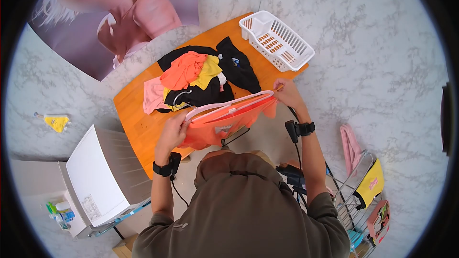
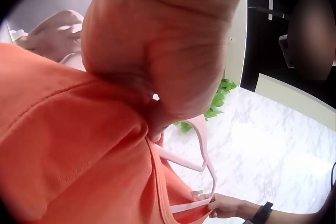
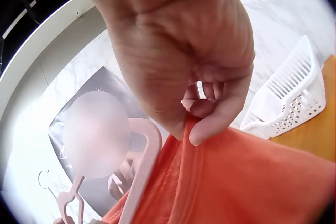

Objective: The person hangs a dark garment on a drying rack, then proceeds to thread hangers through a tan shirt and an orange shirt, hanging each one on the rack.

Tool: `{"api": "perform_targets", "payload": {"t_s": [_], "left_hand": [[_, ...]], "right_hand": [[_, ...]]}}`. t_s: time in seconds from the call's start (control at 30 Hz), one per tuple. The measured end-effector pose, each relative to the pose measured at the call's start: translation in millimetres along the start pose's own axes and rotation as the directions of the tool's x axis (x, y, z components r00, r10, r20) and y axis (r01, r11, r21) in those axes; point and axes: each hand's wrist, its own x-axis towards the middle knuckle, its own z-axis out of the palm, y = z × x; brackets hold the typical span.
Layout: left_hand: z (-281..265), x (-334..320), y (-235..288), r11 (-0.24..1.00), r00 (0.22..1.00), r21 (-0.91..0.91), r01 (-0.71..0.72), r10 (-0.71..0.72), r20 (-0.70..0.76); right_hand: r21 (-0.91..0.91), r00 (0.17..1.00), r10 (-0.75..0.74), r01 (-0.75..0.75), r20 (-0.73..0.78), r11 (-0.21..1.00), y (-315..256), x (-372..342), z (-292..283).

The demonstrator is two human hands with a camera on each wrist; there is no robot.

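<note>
An orange garment (image 1: 215, 131) with a pale pink hanger (image 1: 229, 102) in its opening is held up between both hands over the table's front edge. On its left side, my left hand (image 1: 173, 131) pinches the fabric beside the hanger; in the left wrist view that hand (image 2: 163, 45) hides most of its own fingers. My right hand (image 1: 289, 94) grips the right upper edge. The right wrist view shows the right hand (image 3: 184, 50) pinching the orange cloth (image 3: 252, 176) between thumb and fingers, with the pink hanger (image 3: 144, 171) next to it.
A pile of clothes, with an orange piece (image 1: 183, 70) and black ones (image 1: 239, 69), lies on the wooden table (image 1: 136, 100). A white basket (image 1: 277, 40) stands at the back right corner. A white cabinet (image 1: 98, 177) is at the left, a metal rack (image 1: 351, 196) at the right.
</note>
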Motion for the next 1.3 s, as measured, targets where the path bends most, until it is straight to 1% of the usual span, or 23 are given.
{"api": "perform_targets", "payload": {"t_s": [0.1,0.2,0.27,0.3,0.37,0.47,0.53,0.6,0.67,0.73,0.77,0.8,0.83,0.87,0.93,1.0,1.07,1.1,1.17,1.2,1.23,1.27,1.3], "left_hand": [[2.4,0.5,1.2,0.998,0.999,0.044,0.035,-0.036,0.019],[2.5,1.2,6.8,0.999,1.0,0.035,-0.015,0.015,-0.02],[1.5,1.5,7.8,1.0,0.999,0.021,-0.02,0.02,0.035],[1.5,0.7,7.7,1.0,0.999,0.021,-0.02,0.02,0.035],[2.0,-1.7,7.5,0.996,0.993,0.088,-0.028,0.017,0.115],[10.1,-3.7,1.2,0.996,0.994,0.084,0.012,-0.021,0.103],[13.5,-0.9,2.0,0.996,0.996,0.092,0.002,-0.011,0.094],[18.1,4.0,5.9,0.995,0.997,0.102,-0.003,-0.005,0.08],[24.8,11.9,11.1,0.995,0.991,0.089,-0.05,0.039,0.124],[33.1,18.6,13.6,0.992,0.988,0.114,-0.046,0.028,0.152],[37.0,21.4,13.9,0.989,0.983,0.14,-0.045,0.019,0.181],[40.5,23.1,14.1,0.989,0.984,0.14,-0.042,0.016,0.178],[43.7,24.2,13.9,0.991,0.986,0.117,-0.06,0.041,0.159],[45.2,25.2,15.8,0.992,0.988,0.095,-0.078,0.064,0.14],[46.7,26.8,20.1,0.993,0.989,0.097,-0.072,0.058,0.138],[48.4,28.6,21.6,0.993,0.989,0.101,-0.065,0.05,0.141],[49.8,32.3,21.0,0.993,0.982,0.047,-0.112,0.103,0.16],[47.9,34.1,21.6,0.993,0.982,0.049,-0.108,0.099,0.158],[43.3,34.9,23.5,0.994,0.968,-0.097,-0.052,0.074,0.238],[41.7,33.7,21.4,0.994,0.969,-0.094,-0.048,0.069,0.236],[39.7,31.8,18.1,0.985,0.974,-0.168,-0.038,0.074,0.214],[37.2,30.0,16.6,0.97,0.979,-0.243,-0.03,0.078,0.19],[33.9,27.8,15.2,0.97,0.98,-0.243,-0.025,0.072,0.187]], "right_hand": [[0.021,1.0,0.003,-0.003,-0.02,1.0,2.1,0.6,0.8],[0.055,0.999,-0.006,0.008,-0.042,0.998,9.6,2.7,3.0],[0.066,0.998,-0.013,0.016,-0.056,0.998,15.5,3.9,1.0],[0.086,0.999,0.002,0.002,-0.04,0.996,17.9,5.4,-2.6],[0.104,1.0,0.013,-0.011,-0.025,0.995,15.3,5.7,-6.6],[0.103,0.999,0.039,-0.038,-0.007,0.994,1.9,-0.4,-8.5],[0.047,0.998,-0.06,0.059,0.013,0.997,-4.2,-3.8,-0.4],[0.063,0.996,-0.063,0.059,0.06,0.996,-13.2,-8.2,10.6],[0.079,0.992,-0.067,0.059,0.106,0.995,-18.9,-10.2,22.0],[-0.01,0.985,-0.024,0.026,0.172,1.0,-23.1,-10.3,31.0],[-0.011,0.984,-0.025,0.028,0.174,1.0,-19.3,-9.9,35.7],[-0.012,0.987,-0.095,0.098,0.133,0.995,-13.3,-9.7,41.4],[-0.017,0.982,-0.165,0.168,0.094,0.986,-8.5,-9.8,45.4],[-0.018,0.981,-0.167,0.17,0.101,0.985,-14.9,-13.7,46.9],[-0.021,0.99,-0.009,0.012,0.143,1.0,-27.8,-22.3,48.7],[-0.014,0.988,-0.03,0.032,0.155,0.999,-31.8,-26.8,55.4],[-0.008,0.985,-0.051,0.053,0.164,0.999,-36.1,-30.7,61.3],[0.037,0.975,-0.093,0.087,0.202,0.996,-38.9,-32.1,64.2],[0.083,0.96,-0.136,0.119,0.245,0.989,-50.2,-39.3,63.0],[0.046,0.964,-0.168,0.162,0.207,0.986,-62.2,-45.4,57.0],[0.008,0.965,-0.2,0.201,0.17,0.979,-69.4,-49.2,51.9],[0.009,0.964,-0.201,0.203,0.177,0.979,-70.8,-50.4,46.7],[-0.082,0.942,-0.322,0.329,0.091,0.941,-70.5,-51.6,40.7]]}}
